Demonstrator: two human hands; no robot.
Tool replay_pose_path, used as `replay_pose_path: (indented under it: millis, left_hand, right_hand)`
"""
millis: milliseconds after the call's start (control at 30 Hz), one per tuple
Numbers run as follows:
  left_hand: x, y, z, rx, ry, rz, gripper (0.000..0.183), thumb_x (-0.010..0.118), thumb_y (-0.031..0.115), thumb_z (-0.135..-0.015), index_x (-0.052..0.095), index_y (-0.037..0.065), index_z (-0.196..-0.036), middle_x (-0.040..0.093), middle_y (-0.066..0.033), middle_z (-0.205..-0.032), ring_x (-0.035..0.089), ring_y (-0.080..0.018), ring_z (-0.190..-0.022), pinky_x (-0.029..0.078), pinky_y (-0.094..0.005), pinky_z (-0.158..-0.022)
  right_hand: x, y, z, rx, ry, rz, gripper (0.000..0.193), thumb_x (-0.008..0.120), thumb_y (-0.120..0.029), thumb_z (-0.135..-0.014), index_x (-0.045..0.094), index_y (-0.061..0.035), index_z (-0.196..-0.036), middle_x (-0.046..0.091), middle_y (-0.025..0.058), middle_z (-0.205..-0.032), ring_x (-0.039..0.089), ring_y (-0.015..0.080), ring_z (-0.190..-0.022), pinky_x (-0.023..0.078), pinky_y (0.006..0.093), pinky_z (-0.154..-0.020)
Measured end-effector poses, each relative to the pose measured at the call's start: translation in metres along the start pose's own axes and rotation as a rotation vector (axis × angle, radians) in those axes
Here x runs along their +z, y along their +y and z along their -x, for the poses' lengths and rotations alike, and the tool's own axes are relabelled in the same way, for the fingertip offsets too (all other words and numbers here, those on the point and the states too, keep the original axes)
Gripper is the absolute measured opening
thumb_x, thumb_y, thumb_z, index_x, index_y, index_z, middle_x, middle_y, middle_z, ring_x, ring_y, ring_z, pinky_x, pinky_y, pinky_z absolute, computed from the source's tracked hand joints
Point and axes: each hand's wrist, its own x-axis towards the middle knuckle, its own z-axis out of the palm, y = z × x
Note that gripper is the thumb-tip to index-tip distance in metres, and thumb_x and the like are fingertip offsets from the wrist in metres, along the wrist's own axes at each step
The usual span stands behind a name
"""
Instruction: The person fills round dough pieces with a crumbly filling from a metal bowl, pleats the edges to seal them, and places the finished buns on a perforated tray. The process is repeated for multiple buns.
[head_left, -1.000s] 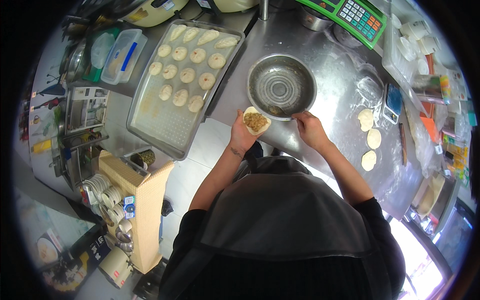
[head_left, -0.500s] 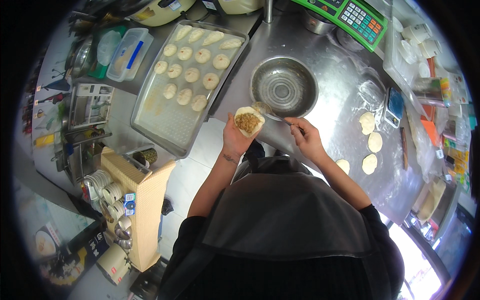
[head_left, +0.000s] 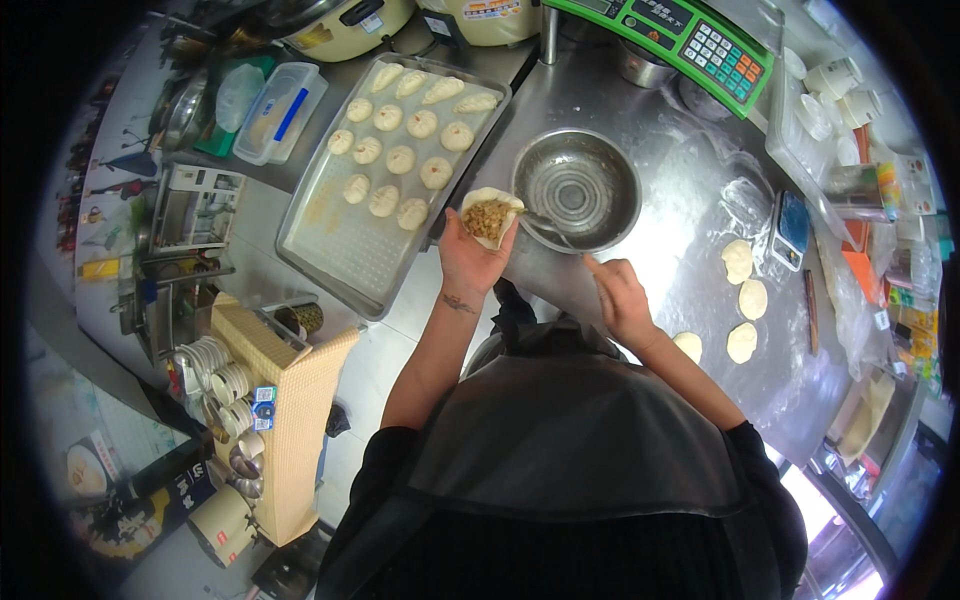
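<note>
Compared with half a second ago, the left grip (head_left: 474, 262), cupping the dough wrapper (head_left: 488, 194) with its filling (head_left: 487, 218), has moved farther from the body. The spoon (head_left: 541, 221) now reaches the wrapper's right edge, which suggests filling is being settled. The right grip (head_left: 622, 297) seemingly pinches the handle. The bowl (head_left: 616, 170) crowds ahead, between the grips; bare desk (head_left: 685, 205) opens ahead-right of the right grip.

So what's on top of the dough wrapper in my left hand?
A mound of brownish, chunky filling sits on the dough wrapper, leaving its pale edge bare. The filling covers the wrapper's middle, and its underside, against the left hand, is hidden.
</note>
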Motion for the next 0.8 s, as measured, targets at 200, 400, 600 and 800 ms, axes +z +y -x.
replay_pose_path:
  millis: [200, 400, 600, 800]
  left_hand:
    - [0.003, 0.006, 0.008, -0.207, -0.180, -0.167, 0.064, 0.034, 0.055, -0.103, 0.045, 0.003, -0.137, 0.051, -0.0167, -0.139, 0.049, -0.0358, -0.131, 0.039, -0.0526, -0.110]
    - [0.001, 0.003, 0.014, -0.233, -0.204, -0.247, 0.069, 0.032, 0.059, -0.102, 0.045, 0.002, -0.137, 0.053, -0.0177, -0.137, 0.050, -0.0370, -0.129, 0.039, -0.0550, -0.109]
    - [-0.034, 0.024, 0.019, -0.143, -0.139, -0.269, 0.068, 0.030, 0.058, -0.102, 0.047, 0.001, -0.136, 0.055, -0.0171, -0.136, 0.051, -0.0361, -0.128, 0.039, -0.0523, -0.109]
    - [-0.092, 0.047, 0.026, -0.081, -0.137, -0.165, 0.066, 0.031, 0.056, -0.103, 0.045, 0.002, -0.137, 0.054, -0.0183, -0.136, 0.050, -0.0353, -0.129, 0.038, -0.0514, -0.110]
  right_hand:
    - [-0.019, -0.003, -0.032, 0.906, 0.005, -1.108, 0.028, 0.050, -0.007, -0.101, 0.061, 0.0033, -0.124, 0.052, 0.0011, -0.080, 0.039, 0.0056, -0.056, 0.030, 0.0201, -0.049]
    - [-0.030, 0.020, -0.033, 1.055, -0.196, -1.133, 0.025, 0.054, -0.005, -0.098, 0.064, 0.0028, -0.119, 0.052, -0.0012, -0.076, 0.035, 0.0028, -0.052, 0.025, 0.0183, -0.043]
    - [-0.024, 0.058, -0.015, 0.755, -0.285, -0.393, 0.022, 0.057, -0.008, -0.095, 0.069, 0.0011, -0.111, 0.062, 0.0003, -0.082, 0.054, 0.0089, -0.064, 0.045, 0.0227, -0.058]
    - [0.019, 0.093, -0.016, 0.241, -0.103, 0.337, 0.014, 0.062, -0.006, -0.086, 0.071, -0.0020, -0.097, 0.068, 0.0179, -0.090, 0.063, 0.0368, -0.085, 0.051, 0.0435, -0.076]
